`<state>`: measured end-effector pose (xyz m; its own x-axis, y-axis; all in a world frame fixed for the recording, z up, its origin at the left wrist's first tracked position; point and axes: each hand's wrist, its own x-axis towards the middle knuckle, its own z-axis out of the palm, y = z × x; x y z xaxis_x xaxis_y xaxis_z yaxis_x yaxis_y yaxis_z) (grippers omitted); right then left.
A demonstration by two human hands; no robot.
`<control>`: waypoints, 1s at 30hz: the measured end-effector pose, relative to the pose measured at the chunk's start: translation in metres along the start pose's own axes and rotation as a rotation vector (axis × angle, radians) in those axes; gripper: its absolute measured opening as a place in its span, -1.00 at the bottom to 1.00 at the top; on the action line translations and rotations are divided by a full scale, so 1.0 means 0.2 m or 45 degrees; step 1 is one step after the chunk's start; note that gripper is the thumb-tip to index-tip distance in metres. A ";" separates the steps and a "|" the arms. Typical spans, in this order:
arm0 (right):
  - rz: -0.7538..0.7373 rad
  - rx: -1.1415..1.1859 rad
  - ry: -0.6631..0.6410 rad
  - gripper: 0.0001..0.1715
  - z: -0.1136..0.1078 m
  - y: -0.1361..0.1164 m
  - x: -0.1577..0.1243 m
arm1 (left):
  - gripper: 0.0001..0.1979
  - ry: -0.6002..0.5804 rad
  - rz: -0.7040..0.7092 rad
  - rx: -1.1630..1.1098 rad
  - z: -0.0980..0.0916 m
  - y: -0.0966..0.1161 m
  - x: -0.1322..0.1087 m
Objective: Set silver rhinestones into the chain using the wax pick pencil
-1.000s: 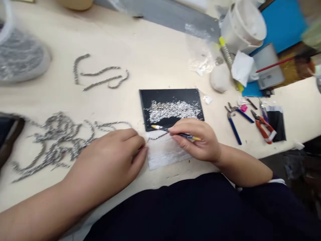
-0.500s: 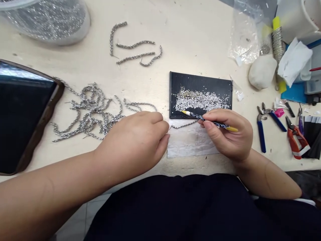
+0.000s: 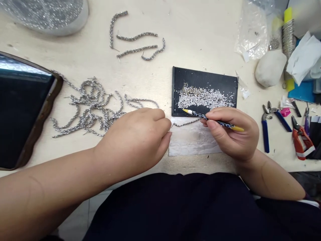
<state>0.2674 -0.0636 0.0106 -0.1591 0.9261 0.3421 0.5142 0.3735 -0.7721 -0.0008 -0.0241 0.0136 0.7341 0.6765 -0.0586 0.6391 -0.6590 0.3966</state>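
My left hand (image 3: pixel 140 137) is closed, thumb and forefinger pinched at the pin end of a thin beaded strand (image 3: pixel 185 124). That silvery strand stretches across to the fingertips of my right hand (image 3: pixel 233 134), which also seem to touch its far end. A patterned pencil (image 3: pixel 198 114) with yellow tips is gripped in my right hand, its point over the lower edge of a black ridged tray (image 3: pixel 203 74). Loose shiny rhinestones (image 3: pixel 198 97) cover much of the tray. Beneath the strand lies a pale marbled sheet (image 3: pixel 193 144).
Left of my hands is a heap of beaded strands (image 3: pixel 92 103), beside a dark-screened tablet (image 3: pixel 22 110). Several separate strands (image 3: pixel 136 51) lie farther back, near a tub of glittery stones (image 3: pixel 55 16). Blue-handled pliers (image 3: pixel 265 134), red-handled cutters (image 3: pixel 300 140) and a plastic bag (image 3: pixel 253 33) are at right.
The view has shifted slightly, so the tray and tools appear a little farther right. Both hands keep nearly the same pose, with the pencil point still over the tray's lower left.
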 end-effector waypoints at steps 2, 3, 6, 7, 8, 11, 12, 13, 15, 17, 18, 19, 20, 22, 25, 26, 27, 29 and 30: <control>-0.018 0.032 -0.041 -0.73 -0.01 -0.01 0.01 | -0.65 0.009 0.002 0.006 0.00 0.00 0.00; -0.039 0.051 -0.078 -0.73 -0.01 -0.02 0.01 | -0.66 0.016 0.005 0.010 0.00 0.00 0.00; -0.110 0.090 -0.214 -0.77 -0.02 -0.03 0.03 | -0.66 0.039 0.022 0.021 0.01 -0.01 0.01; -0.120 0.092 -0.252 -0.78 -0.02 -0.04 0.03 | -0.66 0.043 0.024 0.023 0.01 -0.01 0.01; -0.122 0.091 -0.279 -0.79 -0.03 -0.04 0.03 | -0.65 0.052 0.024 0.024 0.01 -0.01 0.00; -0.110 0.088 -0.304 -0.81 -0.03 -0.05 0.03 | -0.66 0.071 0.031 0.018 0.01 -0.01 -0.01; -0.108 0.088 -0.303 -0.81 -0.03 -0.05 0.03 | -0.67 0.073 0.038 0.014 0.01 -0.01 -0.01; -0.105 0.085 -0.301 -0.82 -0.03 -0.05 0.03 | -0.67 0.077 0.041 0.013 0.01 -0.01 -0.01; -0.113 0.077 -0.310 -0.82 -0.03 -0.05 0.03 | -0.67 0.075 0.052 0.005 0.01 -0.01 -0.01; -0.129 0.067 -0.329 -0.82 -0.04 -0.05 0.03 | -0.67 0.079 0.055 -0.004 0.01 -0.01 -0.01; -0.135 0.063 -0.340 -0.81 -0.03 -0.05 0.03 | -0.67 0.077 0.052 -0.007 0.01 -0.01 -0.01; -0.136 0.062 -0.347 -0.81 -0.03 -0.05 0.03 | -0.67 0.074 0.046 -0.010 0.01 -0.02 -0.01; -0.134 0.062 -0.352 -0.81 -0.03 -0.05 0.03 | -0.68 0.068 0.039 -0.013 0.01 -0.02 -0.01; -0.129 0.059 -0.345 -0.81 -0.03 -0.04 0.03 | -0.68 0.062 0.031 -0.019 0.01 -0.01 -0.01; -0.133 0.059 -0.333 -0.82 -0.03 -0.04 0.03 | -0.67 0.065 0.026 -0.026 0.01 -0.01 -0.01; -0.132 0.058 -0.332 -0.82 -0.03 -0.04 0.03 | -0.67 0.065 0.022 -0.030 0.00 -0.01 -0.01; -0.129 0.058 -0.330 -0.82 -0.03 -0.04 0.03 | -0.67 0.060 0.015 -0.037 0.00 -0.01 -0.01; -0.126 0.056 -0.330 -0.80 -0.03 -0.05 0.03 | -0.68 0.043 -0.005 -0.050 0.00 -0.01 -0.01; -0.122 0.055 -0.328 -0.79 -0.03 -0.05 0.03 | -0.67 0.035 -0.011 -0.054 0.00 -0.01 -0.01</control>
<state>0.2667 -0.0625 0.0230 -0.4173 0.8673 0.2714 0.4511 0.4569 -0.7667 -0.0026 -0.0245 0.0125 0.7216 0.6914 -0.0370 0.6346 -0.6390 0.4348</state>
